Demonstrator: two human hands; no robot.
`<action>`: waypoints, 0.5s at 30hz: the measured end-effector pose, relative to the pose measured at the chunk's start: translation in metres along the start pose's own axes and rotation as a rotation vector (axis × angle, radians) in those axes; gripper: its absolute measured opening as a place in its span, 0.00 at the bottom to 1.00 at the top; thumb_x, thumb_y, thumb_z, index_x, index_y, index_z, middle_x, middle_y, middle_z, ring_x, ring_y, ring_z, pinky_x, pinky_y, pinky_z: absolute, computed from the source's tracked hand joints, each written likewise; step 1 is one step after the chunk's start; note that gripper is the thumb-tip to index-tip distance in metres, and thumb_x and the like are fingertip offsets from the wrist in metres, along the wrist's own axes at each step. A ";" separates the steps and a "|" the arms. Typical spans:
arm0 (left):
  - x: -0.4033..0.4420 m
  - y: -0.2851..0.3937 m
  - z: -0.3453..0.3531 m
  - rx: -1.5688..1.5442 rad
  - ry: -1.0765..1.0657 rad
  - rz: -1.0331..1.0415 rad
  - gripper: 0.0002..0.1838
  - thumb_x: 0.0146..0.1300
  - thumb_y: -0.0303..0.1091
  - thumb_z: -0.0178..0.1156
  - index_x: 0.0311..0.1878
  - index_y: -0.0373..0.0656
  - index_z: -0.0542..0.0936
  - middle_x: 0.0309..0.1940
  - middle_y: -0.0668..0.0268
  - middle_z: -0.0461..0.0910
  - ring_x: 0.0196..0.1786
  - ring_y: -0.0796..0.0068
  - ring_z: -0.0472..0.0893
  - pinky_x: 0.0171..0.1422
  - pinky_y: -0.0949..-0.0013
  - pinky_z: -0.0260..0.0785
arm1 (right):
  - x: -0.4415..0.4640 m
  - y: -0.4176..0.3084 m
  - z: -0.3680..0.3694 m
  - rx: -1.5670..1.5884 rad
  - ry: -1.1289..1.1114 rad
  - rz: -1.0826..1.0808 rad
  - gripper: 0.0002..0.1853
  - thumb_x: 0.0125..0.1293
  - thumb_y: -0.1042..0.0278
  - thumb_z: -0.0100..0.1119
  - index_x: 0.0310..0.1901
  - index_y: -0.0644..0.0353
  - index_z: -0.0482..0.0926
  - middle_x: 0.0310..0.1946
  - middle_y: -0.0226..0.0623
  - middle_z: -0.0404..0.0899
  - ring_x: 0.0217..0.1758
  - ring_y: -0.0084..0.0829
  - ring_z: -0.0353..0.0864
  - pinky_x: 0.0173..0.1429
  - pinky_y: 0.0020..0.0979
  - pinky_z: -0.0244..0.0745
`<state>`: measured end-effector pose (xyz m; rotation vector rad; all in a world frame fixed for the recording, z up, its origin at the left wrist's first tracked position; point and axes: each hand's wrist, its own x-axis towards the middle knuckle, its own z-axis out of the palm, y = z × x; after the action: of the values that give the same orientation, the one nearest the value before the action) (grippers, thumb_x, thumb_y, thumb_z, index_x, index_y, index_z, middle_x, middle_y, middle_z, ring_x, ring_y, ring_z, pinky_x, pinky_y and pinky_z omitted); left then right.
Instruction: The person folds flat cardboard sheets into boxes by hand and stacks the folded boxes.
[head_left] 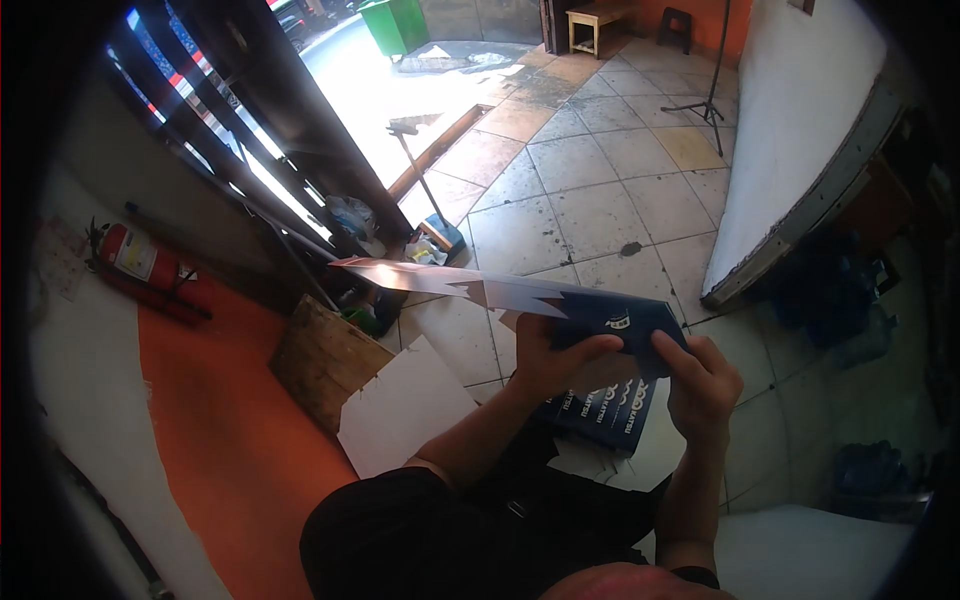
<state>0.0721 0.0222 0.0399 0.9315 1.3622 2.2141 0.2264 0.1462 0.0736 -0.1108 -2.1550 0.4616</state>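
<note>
and here we are, both hands clamped on one piece of card, a navy-and-pale card panel (pixel 580 303) held up off the tiled floor (pixel 575 165). the left hand (pixel 545 365) grips its near edge, thumb pointing inward; the right hand (pixel 705 385) has the navy end, fingers bent round the corner. the hands are near each other but apart, and that spacing looks meant to keep the navy end firm, perhaps for working a crease, while the long pale end juts out free to the left.

just below, a navy printed stack (pixel 605 415) sits under the grip, close by, likely for easy reach; what bears it, i can't tell. off to the left, a white sheet (pixel 400 410) leans by a wooden board (pixel 330 360), seemingly parked aside.

now the print! "katsu" reads in white capitals, repeated across the stack, turned over from this view, with curly white marks alongside. the panel carries a small white emblem (pixel 619 322), its lettering too small to make out. the fire extinguisher (pixel 150 265) wears a pale label, unreadable.
</note>
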 end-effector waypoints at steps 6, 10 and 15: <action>-0.005 0.005 0.008 0.191 -0.078 -0.027 0.22 0.53 0.27 0.77 0.49 0.35 0.79 0.40 0.63 0.84 0.42 0.77 0.83 0.51 0.72 0.77 | 0.009 -0.019 0.003 -0.020 -0.142 0.156 0.26 0.50 0.85 0.63 0.53 0.55 0.85 0.27 0.34 0.75 0.24 0.31 0.77 0.28 0.31 0.73; -0.003 0.010 0.011 -0.042 -0.014 -0.015 0.20 0.56 0.25 0.74 0.50 0.35 0.78 0.40 0.64 0.83 0.43 0.77 0.83 0.52 0.71 0.77 | 0.005 -0.010 0.001 0.013 -0.115 0.109 0.27 0.51 0.83 0.65 0.56 0.57 0.83 0.26 0.34 0.71 0.24 0.31 0.74 0.27 0.33 0.71; 0.007 0.008 -0.001 -0.216 -0.049 -0.053 0.19 0.56 0.24 0.74 0.49 0.35 0.78 0.41 0.63 0.83 0.44 0.78 0.83 0.52 0.71 0.77 | -0.007 -0.002 -0.011 0.047 -0.269 -0.019 0.30 0.54 0.74 0.68 0.62 0.60 0.77 0.27 0.35 0.71 0.25 0.32 0.72 0.27 0.34 0.70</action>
<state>0.0670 0.0222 0.0489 0.8560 1.0865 2.2294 0.2394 0.1457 0.0750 -0.0008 -2.4032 0.5414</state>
